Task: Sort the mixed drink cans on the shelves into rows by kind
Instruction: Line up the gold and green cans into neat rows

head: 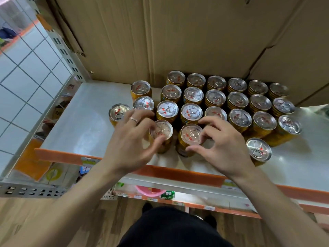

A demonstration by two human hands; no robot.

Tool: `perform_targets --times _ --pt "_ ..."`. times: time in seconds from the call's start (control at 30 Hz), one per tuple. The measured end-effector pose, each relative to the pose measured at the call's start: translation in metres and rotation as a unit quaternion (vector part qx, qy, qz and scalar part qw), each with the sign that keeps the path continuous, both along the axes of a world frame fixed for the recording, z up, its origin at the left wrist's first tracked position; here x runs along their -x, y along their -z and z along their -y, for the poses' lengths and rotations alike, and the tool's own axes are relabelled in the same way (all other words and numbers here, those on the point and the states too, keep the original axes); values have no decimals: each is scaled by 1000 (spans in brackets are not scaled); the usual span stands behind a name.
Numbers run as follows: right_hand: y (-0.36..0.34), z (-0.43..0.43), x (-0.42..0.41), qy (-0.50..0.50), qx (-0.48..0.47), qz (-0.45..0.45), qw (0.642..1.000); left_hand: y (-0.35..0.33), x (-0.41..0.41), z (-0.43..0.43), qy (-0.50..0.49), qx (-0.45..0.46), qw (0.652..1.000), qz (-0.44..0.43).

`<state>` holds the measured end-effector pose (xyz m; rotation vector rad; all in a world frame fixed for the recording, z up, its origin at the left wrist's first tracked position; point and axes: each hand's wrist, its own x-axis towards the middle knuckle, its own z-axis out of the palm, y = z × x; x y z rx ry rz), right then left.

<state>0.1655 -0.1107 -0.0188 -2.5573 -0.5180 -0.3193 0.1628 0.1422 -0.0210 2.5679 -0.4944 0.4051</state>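
Several yellow-gold drink cans with silver pull-tab lids stand in rows on a white shelf [85,129]. My left hand [131,139], a ring on one finger, curls its fingers and thumb round a front can [161,130] near the shelf edge. My right hand [222,145] pinches the neighbouring front can [191,134] between thumb and fingers. One can [259,149] stands alone at the front right. Another can [118,112] stands apart at the left, behind my left hand. The back rows [237,100] are tidy against the cardboard.
Large cardboard boxes [178,36] wall off the back of the shelf. An orange strip [178,172] lines the shelf's front edge. A lower shelf holds a green can [167,195] and a pink item [147,190]. A white tiled wall [26,72] is at the left.
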Motion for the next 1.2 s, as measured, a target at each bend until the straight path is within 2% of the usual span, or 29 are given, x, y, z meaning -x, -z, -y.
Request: perform_targets --times 0.07,0.17,0.23,0.3,0.47,0.6,0.77,0.97,1.1,1.2 --pt "-7 7 2 29 -15 21 999 -8 -6 -14 -96 11 995 30" --pt "-14 27 4 66 -22 52 996 -6 -18 -42 -215 -5 975 -59" --pt "-17 41 6 100 -19 49 994 0 -23 -54 -220 13 966 -136" --pt "-16 54 9 132 4 24 991 2 -24 -55 -212 59 962 -164" --pt "-6 75 21 174 30 -78 981 -4 -22 -51 -230 123 953 -154" --pt "-4 86 33 180 51 -78 979 -14 -12 -51 -249 137 951 -119" --pt "-2 98 44 165 38 -102 980 -47 8 -22 -239 136 961 8" --pt "-1 114 50 161 16 -148 976 -51 26 0 -219 122 966 57" --pt "-1 122 54 135 4 -144 980 -77 50 54 -133 171 973 81" --pt "1 126 54 125 -5 -123 985 -92 67 107 -59 122 986 95"
